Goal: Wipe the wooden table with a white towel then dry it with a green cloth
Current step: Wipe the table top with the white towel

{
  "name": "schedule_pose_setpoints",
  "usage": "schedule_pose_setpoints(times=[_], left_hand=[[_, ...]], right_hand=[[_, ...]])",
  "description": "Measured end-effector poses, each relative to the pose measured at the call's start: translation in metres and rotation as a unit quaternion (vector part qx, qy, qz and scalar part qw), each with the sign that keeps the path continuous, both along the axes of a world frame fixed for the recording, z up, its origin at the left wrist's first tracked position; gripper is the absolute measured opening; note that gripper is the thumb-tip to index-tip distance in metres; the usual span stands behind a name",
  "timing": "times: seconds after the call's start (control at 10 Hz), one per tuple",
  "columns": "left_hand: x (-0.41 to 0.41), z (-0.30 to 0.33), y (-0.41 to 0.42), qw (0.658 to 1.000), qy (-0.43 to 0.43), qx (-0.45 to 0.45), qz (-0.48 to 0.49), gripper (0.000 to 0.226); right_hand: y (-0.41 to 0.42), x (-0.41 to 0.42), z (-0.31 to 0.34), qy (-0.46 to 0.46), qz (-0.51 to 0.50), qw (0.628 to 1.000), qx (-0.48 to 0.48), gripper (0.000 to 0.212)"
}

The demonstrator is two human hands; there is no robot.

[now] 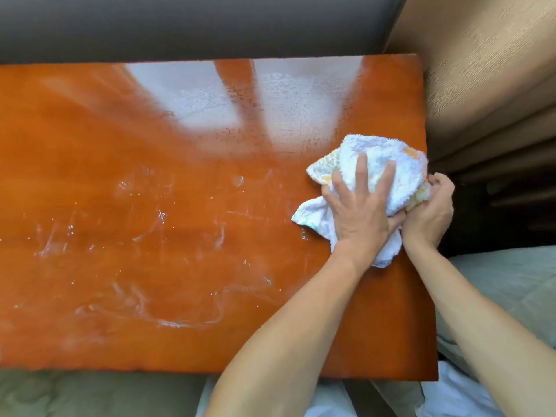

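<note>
The wooden table [150, 191] is glossy orange-brown, with wet streaks and droplets across its middle and left. A crumpled white towel [391, 164] with faint coloured patches lies near the table's right edge. My left hand [359, 212] presses flat on top of the towel, fingers spread. At the table's right edge, my right hand [430, 212] clutches the towel's bunched right side. No green cloth is in sight.
A dark padded surface [180, 22] runs along the table's far edge. Tan curtain folds [487, 70] hang at the right. Pale bedding [511, 284] lies to the right and below the table's near edge.
</note>
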State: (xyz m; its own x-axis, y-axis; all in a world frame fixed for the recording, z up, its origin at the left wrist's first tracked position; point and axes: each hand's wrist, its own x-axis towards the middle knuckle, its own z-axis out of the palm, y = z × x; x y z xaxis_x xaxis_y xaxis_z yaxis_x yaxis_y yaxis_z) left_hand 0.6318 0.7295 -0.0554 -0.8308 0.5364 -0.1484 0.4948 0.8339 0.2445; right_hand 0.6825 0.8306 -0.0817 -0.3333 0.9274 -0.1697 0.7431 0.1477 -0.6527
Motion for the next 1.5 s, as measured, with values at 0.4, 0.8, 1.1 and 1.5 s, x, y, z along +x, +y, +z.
schedule_pose_setpoints(times=[0.4, 0.8, 1.1, 1.5], left_hand=[[-0.079, -0.009, -0.106, 0.986, 0.007, 0.063, 0.153, 0.082], [-0.168, -0.009, -0.279, 0.901, 0.049, 0.032, 0.43, 0.076], [-0.117, -0.012, -0.157, 0.963, 0.052, -0.003, 0.264, 0.084], [-0.087, -0.012, -0.126, 0.996, 0.026, 0.047, 0.077, 0.076]], right_hand=[[-0.036, -0.022, 0.001, -0.085, 0.342, 0.911, 0.214, 0.044], [-0.077, -0.059, -0.008, -0.069, 0.368, 0.903, 0.209, 0.048], [-0.077, -0.058, -0.01, -0.059, 0.368, 0.901, 0.222, 0.048], [-0.073, -0.057, -0.012, -0.046, 0.361, 0.905, 0.219, 0.048]])
